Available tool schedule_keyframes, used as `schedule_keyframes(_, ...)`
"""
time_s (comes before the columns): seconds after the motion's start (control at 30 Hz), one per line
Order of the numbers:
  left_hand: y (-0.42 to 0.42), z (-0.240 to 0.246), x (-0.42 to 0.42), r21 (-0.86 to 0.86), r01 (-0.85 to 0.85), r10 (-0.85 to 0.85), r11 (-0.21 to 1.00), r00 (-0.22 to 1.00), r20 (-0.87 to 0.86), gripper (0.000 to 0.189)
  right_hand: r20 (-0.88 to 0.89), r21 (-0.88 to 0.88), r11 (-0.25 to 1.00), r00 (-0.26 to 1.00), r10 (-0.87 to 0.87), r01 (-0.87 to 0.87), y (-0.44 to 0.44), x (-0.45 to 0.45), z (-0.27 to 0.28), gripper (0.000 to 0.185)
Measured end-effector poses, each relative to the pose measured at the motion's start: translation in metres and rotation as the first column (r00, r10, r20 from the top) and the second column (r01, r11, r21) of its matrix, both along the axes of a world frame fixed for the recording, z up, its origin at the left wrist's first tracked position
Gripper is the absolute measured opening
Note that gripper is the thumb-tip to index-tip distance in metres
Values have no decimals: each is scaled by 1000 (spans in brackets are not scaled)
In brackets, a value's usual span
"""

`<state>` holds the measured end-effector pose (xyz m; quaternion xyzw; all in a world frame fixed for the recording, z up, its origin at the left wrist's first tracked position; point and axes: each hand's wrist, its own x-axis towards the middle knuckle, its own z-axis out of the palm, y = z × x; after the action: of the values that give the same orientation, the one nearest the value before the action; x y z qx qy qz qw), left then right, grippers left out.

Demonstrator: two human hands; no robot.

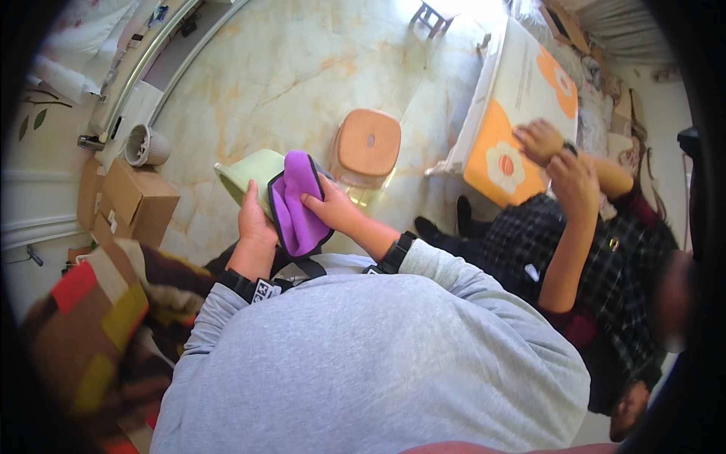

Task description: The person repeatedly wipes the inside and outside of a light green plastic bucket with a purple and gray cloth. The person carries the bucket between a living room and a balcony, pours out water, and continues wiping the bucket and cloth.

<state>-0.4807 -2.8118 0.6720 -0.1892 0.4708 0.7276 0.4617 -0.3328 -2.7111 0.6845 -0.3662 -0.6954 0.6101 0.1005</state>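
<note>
A pale green plastic container (255, 164) is held tilted in front of my body, its rim turned to the left. My left hand (258, 221) grips its near side, thumb pointing up along the wall. Over the container's right side lies a purple cloth with black edging (298, 213), bunched into folds. My right hand (334, 207) pinches this cloth, thumb on top; its other fingers are partly hidden behind the fabric. The cloth covers much of the container, so its base is out of sight.
An orange-topped plastic stool (370, 142) stands on the marble-patterned floor ahead. To the right is a low table with a flowered cover (522, 113), where another person's hands (556, 153) meet at a wristband. Cardboard boxes (136, 198) and a waste bin (148, 146) are at left.
</note>
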Motion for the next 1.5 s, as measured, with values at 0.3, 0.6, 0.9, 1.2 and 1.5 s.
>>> schedule_keyframes(0.3, 113, 26, -132, 146, -58, 58, 988, 998, 4, 53, 51, 442, 793, 895, 443, -418, 116, -149, 27, 70)
schedule_keyframes(0.6, 259, 79, -206, 137, 232, -189, 963, 945, -268, 55, 65, 522, 825, 975, 214, -216, 283, -272, 48, 68)
schedule_keyframes(0.9, 510, 104, -303, -270, 609, -639, 746, 542, -546, 46, -25, -171, 984, 999, -46, 42, 614, -363, 13, 62)
schedule_keyframes(1.2, 746, 144, -381, 336, 668, -602, 664, 744, -291, 50, -451, -817, 572, 704, -549, -78, 850, -256, -87, 40)
schedule_keyframes(1.5, 1041, 109, -362, 416, 625, -611, 661, 769, -185, 50, -489, -871, 417, 543, -682, -261, 960, -262, -43, 41)
